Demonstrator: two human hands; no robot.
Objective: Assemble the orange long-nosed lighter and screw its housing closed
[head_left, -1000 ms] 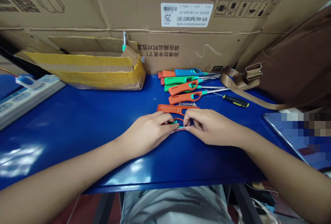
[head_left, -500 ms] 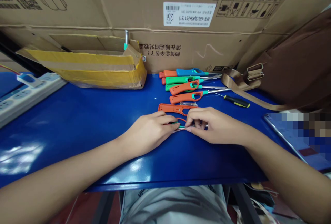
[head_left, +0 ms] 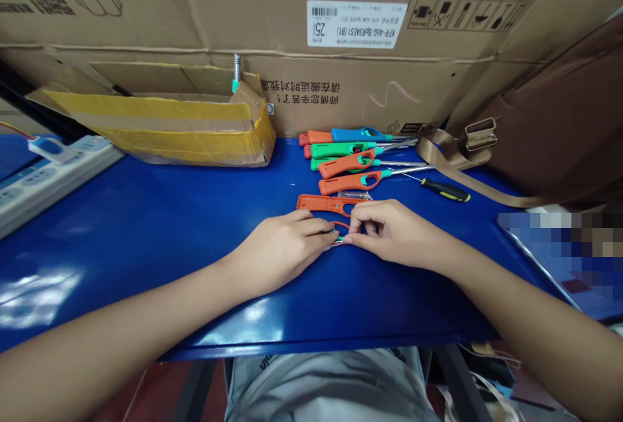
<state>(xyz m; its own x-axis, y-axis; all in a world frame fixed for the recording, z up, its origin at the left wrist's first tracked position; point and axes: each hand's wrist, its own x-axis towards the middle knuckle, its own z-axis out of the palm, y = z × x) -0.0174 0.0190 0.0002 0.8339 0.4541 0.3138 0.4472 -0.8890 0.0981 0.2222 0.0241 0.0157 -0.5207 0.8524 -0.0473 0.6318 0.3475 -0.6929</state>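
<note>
Under the curled fingers of my left hand (head_left: 285, 248) lies an orange lighter part with a loop-shaped rim (head_left: 341, 224), pressed on the blue table. A bit of green (head_left: 339, 238) shows at those fingertips. Thumb and forefinger of my right hand (head_left: 389, 230) pinch together at the right end of this part; what they grip is too small and covered to name. Just beyond my hands rests an open orange lighter shell half (head_left: 318, 203), and a small clear-and-metal piece (head_left: 354, 195) lies along its far edge.
Several long-necked lighters in orange, green and blue (head_left: 348, 183) lie behind, beside a black-and-yellow screwdriver (head_left: 445, 190). A yellow-taped cardboard box (head_left: 195, 143) stands back left, a power strip (head_left: 58, 172) at far left. A brown strap (head_left: 479, 182) and a tablet-like device (head_left: 540, 266) are right.
My right hand has shifted slightly left, closer to my left fingertips. The bit of metal that showed under its palm is out of sight. My left hand stays put.
</note>
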